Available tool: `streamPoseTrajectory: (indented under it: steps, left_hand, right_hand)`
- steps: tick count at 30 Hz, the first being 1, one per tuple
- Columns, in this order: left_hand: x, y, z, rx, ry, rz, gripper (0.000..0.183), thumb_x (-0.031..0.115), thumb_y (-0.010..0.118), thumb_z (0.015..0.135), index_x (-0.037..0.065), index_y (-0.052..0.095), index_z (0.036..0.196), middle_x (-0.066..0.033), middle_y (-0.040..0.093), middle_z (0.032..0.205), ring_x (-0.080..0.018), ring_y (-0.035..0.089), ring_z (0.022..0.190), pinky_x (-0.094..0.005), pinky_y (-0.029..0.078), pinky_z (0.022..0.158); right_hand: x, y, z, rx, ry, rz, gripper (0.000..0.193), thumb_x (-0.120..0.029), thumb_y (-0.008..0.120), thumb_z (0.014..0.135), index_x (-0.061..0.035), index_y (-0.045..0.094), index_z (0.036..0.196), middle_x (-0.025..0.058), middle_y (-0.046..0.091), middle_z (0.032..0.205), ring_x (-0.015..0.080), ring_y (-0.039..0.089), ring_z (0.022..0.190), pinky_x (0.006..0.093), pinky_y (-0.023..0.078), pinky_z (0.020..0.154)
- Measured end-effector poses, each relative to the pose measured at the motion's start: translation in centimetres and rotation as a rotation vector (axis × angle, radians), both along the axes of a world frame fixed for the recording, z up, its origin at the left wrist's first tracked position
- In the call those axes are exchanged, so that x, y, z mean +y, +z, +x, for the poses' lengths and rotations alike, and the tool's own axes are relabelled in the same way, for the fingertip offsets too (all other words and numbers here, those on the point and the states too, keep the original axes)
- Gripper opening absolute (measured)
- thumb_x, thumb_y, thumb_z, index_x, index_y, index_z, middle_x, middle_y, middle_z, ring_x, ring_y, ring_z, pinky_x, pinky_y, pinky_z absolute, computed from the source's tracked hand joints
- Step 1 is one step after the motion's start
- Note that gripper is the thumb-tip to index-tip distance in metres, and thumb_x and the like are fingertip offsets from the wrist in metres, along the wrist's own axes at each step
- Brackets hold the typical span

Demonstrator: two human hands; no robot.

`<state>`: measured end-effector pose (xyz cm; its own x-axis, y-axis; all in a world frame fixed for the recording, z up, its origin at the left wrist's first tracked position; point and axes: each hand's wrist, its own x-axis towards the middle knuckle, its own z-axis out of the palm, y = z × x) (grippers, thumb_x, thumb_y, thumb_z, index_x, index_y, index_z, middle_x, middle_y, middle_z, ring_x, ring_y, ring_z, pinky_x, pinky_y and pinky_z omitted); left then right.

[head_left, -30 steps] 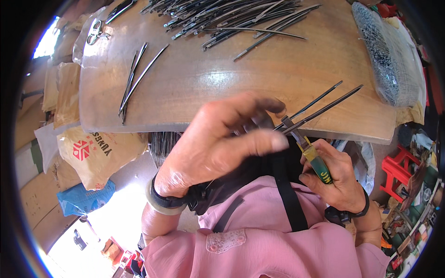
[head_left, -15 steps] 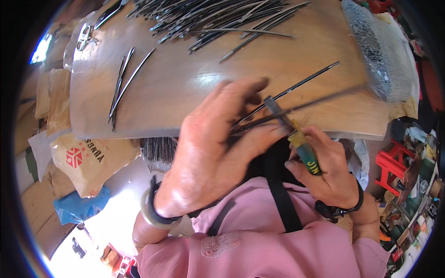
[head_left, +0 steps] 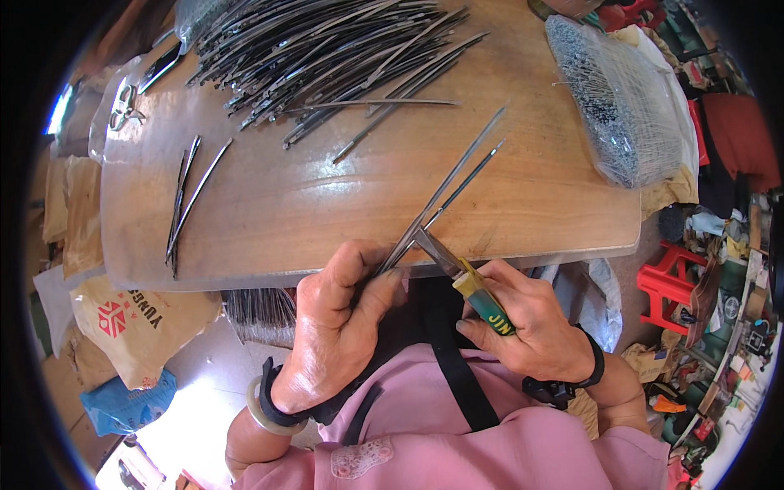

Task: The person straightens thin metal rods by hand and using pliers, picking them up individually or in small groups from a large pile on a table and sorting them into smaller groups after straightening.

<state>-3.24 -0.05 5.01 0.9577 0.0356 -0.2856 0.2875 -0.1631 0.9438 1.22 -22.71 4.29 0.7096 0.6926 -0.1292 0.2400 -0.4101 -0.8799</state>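
My left hand (head_left: 339, 327) pinches two long thin dark strips (head_left: 464, 167) between thumb and fingers, just in front of the table's near edge. They fan out toward the upper right, over the tabletop. My right hand (head_left: 531, 322) is closed round a hand tool with a yellow-and-green handle (head_left: 487, 309). Its grey metal head (head_left: 437, 251) touches or overlaps the strips just beyond my left fingertips. Whether the tool is pliers I cannot make out.
A big heap of similar strips (head_left: 327, 61) covers the wooden table's (head_left: 531, 216) far side; several lie apart (head_left: 184, 200) at left. Scissors (head_left: 125, 109) lie far left, a clear plastic bag of thin wires (head_left: 612, 106) at right. A red stool (head_left: 670, 282) stands right of the table.
My left hand has gone from spread fingers to a pinch near the strips' lower ends. The strips now point more steeply away from me. The view has shifted.
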Motion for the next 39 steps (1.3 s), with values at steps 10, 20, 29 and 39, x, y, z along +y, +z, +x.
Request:
streamPoseTrajectory:
  steps: [10,20,29,39]
  left_hand:
    - [1.2,0.0,1.0,0.398,0.223,-0.826,0.020,0.008,0.056,0.095,-0.007,0.060,0.109,-0.0168,0.066,0.080,-0.0195,0.060,0.054,-0.0262,0.046,0.045]
    - [-0.2,0.1,0.2,0.221,0.189,-0.566,0.019,-0.002,0.063,0.090,-0.005,0.062,0.108,-0.0048,0.062,0.070,-0.0058,0.050,0.052,-0.0193,0.036,0.045]
    - [-1.1,-0.2,-0.5,0.319,0.258,-0.718,0.008,0.002,0.061,0.092,-0.003,0.058,0.098,-0.0022,0.055,0.067,-0.0046,0.040,0.048,-0.0193,0.028,0.042]
    - [-2.2,-2.2,-0.8,0.571,0.138,-1.267,0.016,0.010,0.063,0.092,-0.001,0.058,0.102,-0.0072,0.050,0.060,-0.0087,0.031,0.036,-0.0234,0.022,0.037]
  right_hand:
    - [-0.7,0.3,1.4,-0.044,0.079,-0.005,0.033,-0.013,0.071,0.077,0.0008,0.064,0.106,0.0159,0.059,0.095,0.0353,0.062,0.075,0.0397,0.049,0.064]
    - [-1.0,0.6,3.0,-0.149,0.195,-0.039,0.032,-0.013,0.073,0.073,0.0021,0.064,0.101,0.0159,0.058,0.099,0.0348,0.061,0.078,0.0384,0.050,0.066]
    - [-2.3,0.2,1.1,0.065,0.028,0.045,0.036,-0.026,0.075,0.082,0.0000,0.068,0.106,0.0149,0.062,0.116,0.0270,0.065,0.097,0.0330,0.050,0.082]
    - [0.8,0.4,3.0,0.547,-0.557,0.549,0.030,-0.023,0.068,0.090,0.0021,0.066,0.107,0.0082,0.065,0.101,0.0120,0.061,0.084,0.0255,0.048,0.074]
